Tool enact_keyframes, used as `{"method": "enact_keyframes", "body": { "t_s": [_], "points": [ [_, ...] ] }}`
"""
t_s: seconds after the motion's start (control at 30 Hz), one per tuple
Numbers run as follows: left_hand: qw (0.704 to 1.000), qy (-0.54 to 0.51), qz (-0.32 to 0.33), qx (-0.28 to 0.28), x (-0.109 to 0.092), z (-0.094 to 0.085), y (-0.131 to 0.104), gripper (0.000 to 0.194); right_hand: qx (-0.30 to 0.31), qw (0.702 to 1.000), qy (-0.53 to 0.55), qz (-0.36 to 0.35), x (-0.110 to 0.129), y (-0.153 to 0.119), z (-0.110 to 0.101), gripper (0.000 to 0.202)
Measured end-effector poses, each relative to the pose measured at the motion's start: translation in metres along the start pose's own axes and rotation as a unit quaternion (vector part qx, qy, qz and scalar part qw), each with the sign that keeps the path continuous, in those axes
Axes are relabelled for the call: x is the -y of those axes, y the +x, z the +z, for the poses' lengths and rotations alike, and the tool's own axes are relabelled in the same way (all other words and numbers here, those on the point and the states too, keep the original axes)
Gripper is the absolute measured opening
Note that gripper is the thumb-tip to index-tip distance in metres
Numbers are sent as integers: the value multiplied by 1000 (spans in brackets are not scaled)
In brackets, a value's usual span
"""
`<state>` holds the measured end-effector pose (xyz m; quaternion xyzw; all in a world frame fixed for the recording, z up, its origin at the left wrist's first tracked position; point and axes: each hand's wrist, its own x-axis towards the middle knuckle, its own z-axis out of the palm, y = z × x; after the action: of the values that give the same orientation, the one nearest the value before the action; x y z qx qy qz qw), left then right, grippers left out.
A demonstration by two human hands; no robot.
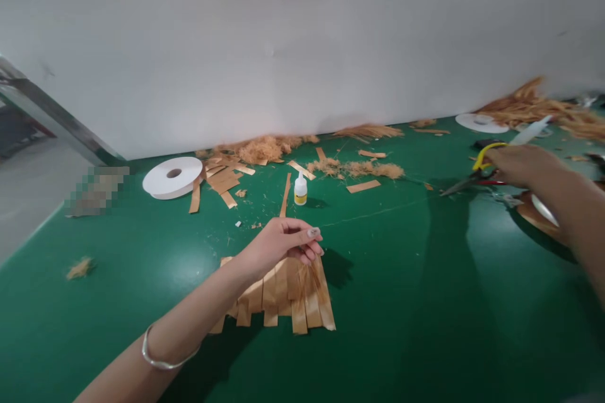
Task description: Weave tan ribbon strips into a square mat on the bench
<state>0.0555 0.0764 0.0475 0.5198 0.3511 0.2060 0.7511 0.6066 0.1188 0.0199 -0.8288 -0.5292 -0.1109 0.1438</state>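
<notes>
My left hand [295, 240] is closed in a pinch on a thin pale thread [373, 214], which stretches right toward the scissors. Just beneath that hand is a fan of overlapping tan strips [286, 296]; whether the fingers also grip its top edge is hidden. At the right, my right hand [520, 164] has its fingers around the yellow handle of a pair of scissors [466, 182], blades pointing left. A small white glue bottle [300, 190] with a yellow label stands upright beyond my left hand.
On the green table [378, 302] lie a white tape roll [172, 176], loose tan strips [222, 179] and frayed fibre [354, 169]. A second white roll [479, 122] and a fibre bundle [534, 107] are at the far right. A pale wall [283, 44] borders the back.
</notes>
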Motion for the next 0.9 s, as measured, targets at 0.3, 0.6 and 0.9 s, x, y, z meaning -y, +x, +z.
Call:
{"method": "enact_keyframes", "body": {
  "t_s": [0.3, 0.6, 0.9],
  "points": [
    [981, 182, 61, 15, 8, -12, -4, 26, 13, 995, -91, -28, 30, -69, -72, 44],
    [968, 224, 113, 3, -1, -9, -20, 25, 47, 987, 66, -139, 96, -160, -87, 11],
    [959, 246, 139, -26, -2, -7, -21, 24, 134, 954, 110, -244, 176, -218, -74, 6]
  ]
}}
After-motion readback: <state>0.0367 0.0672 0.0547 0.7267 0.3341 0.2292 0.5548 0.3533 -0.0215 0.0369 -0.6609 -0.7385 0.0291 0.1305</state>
